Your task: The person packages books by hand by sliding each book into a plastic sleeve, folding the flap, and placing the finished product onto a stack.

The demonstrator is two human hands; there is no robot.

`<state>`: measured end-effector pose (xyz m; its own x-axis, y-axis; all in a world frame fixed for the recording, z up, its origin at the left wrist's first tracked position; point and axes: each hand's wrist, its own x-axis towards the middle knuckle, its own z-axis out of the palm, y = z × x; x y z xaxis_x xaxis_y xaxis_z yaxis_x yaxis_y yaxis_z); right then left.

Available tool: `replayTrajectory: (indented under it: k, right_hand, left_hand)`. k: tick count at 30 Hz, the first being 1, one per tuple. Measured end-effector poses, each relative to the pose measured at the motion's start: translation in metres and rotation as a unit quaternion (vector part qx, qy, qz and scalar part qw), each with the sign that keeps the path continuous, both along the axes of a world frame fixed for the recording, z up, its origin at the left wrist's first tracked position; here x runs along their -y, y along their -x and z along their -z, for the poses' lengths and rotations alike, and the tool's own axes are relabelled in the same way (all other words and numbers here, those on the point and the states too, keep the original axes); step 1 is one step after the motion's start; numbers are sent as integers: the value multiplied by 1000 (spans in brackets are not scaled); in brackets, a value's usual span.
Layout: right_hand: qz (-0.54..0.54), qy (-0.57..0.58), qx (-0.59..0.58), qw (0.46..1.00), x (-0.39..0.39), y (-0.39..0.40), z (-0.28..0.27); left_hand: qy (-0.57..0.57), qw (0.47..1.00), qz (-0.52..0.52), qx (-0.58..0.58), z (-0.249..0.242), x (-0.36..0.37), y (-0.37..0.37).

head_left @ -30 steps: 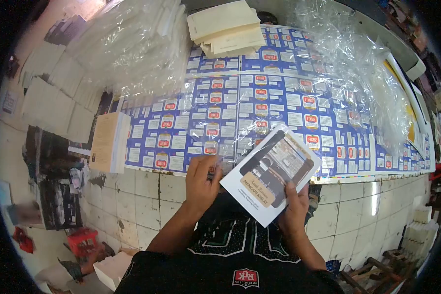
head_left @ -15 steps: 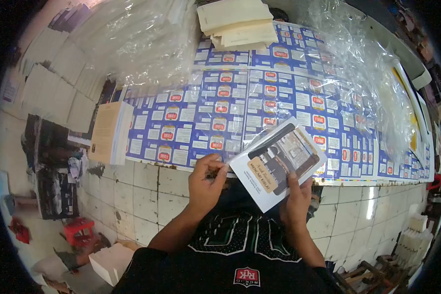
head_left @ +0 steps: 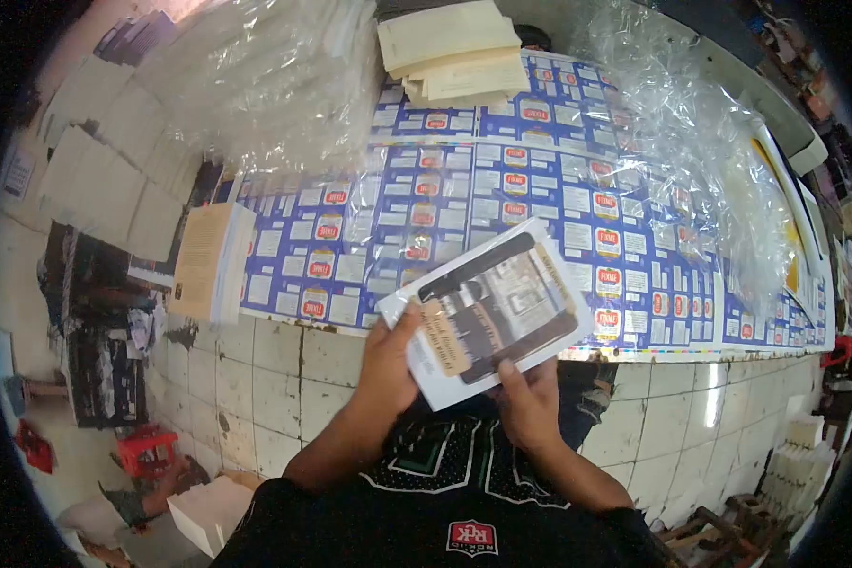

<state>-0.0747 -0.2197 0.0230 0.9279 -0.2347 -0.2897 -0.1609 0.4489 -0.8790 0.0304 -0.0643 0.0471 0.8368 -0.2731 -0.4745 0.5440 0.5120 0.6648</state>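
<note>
You've got the book in both hands, cover up, in front of you at the near edge of the table. Its long axis runs on a slant across your body: the end with the tan title label points left and towards you, and the other end points right and away, over the blue printed sheets that cover the table.

Your left hand grips the label end, thumb laid on the cover beside the label, the other fingers mostly hidden beneath. Your right hand has the long side nearest you, thumb on the cover's lower border, fingers tucked behind the book; how far under they reach, you can't tell from here. So both sets of fingers are closed on it, narrow, with the book's thickness between thumb and fingers. Most of the cover lies beyond your thumbs, the dark photo panel showing between and past them.

Around you now: at the table's left end stands a thick block of pages with a tan cover. A heap of clear plastic fills the table's far left, and more crumpled clear film spreads down its right side. At the table's far edge, in the middle, sits a loose stack of cream paper. On the floor left of the table, there's a red stool.
</note>
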Motion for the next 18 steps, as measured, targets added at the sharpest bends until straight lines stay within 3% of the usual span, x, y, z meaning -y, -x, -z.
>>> replayTrajectory:
  k: [1,3,4,6,7,8,10,12,14,16,18]
  right_hand:
    - [5,1,5,1000,10,-3,-8]
    - [38,-114,-36,992,37,-6,-28]
    - [72,-199,78,974,54,-8,-27]
    - [-23,-1,-67,997,70,-15,-34]
    - [-50,-13,-23,998,66,-12,-30]
    - [-57,45,-26,997,64,-20,-29]
    - [-140,76,-78,984,62,-25,-30]
    - [-156,94,-90,979,59,-21,-26]
    - [-175,114,-103,972,58,-14,-22]
    - [-177,36,-142,973,56,-2,-18]
    - [-181,38,-161,969,59,7,-16]
  left_hand:
    - [-15,1000,-3,13,2,-10,-6]
    - [-43,999,5,27,-3,-34,-10]
    - [-54,998,22,29,-6,-47,-10]
    - [-94,995,43,12,-9,-57,0]
    - [-129,990,59,2,-8,-59,4]
    - [-128,989,67,-6,-4,-62,10]
    - [-129,983,125,-34,4,-69,22]
    - [-169,976,128,-58,8,-73,32]
    - [-118,982,138,-53,17,-78,38]
    - [-91,983,151,-57,21,-81,41]
    - [-134,975,166,-60,21,-79,48]
